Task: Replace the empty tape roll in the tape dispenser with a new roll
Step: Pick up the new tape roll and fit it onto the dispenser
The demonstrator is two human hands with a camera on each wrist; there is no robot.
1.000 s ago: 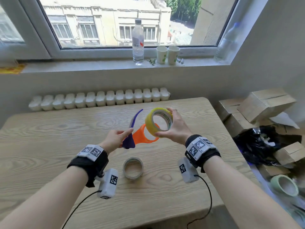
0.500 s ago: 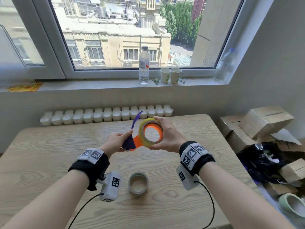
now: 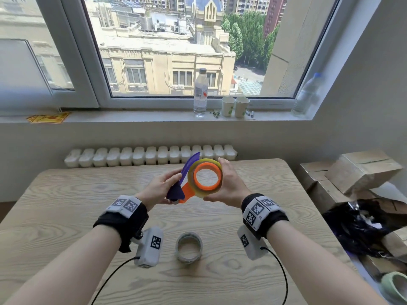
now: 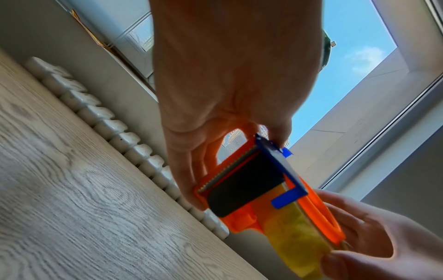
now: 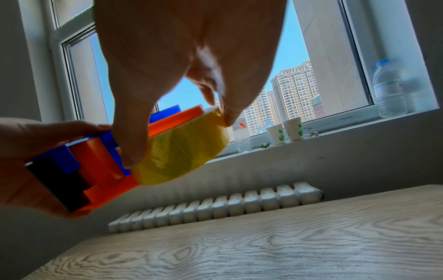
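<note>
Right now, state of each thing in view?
tape dispenser: held in air, left hand grips cutter end
yellow tape roll: around orange hub, right hand grips it
empty roll: flat on table
clear bottle: upright on sill

We see an orange tape dispenser [image 3: 207, 177] with a purple-blue flap [image 3: 191, 165] and a black pad [image 4: 242, 187]. The tape roll [image 5: 182, 149] on it is translucent yellow. The empty roll [image 3: 189, 247] is grey. The table [image 3: 66, 205] shows pale wood grain. Our wristbands [image 3: 123, 219] are black, with black-and-white square markers. The paper cups [image 3: 235, 106] are white with green prints.
</note>
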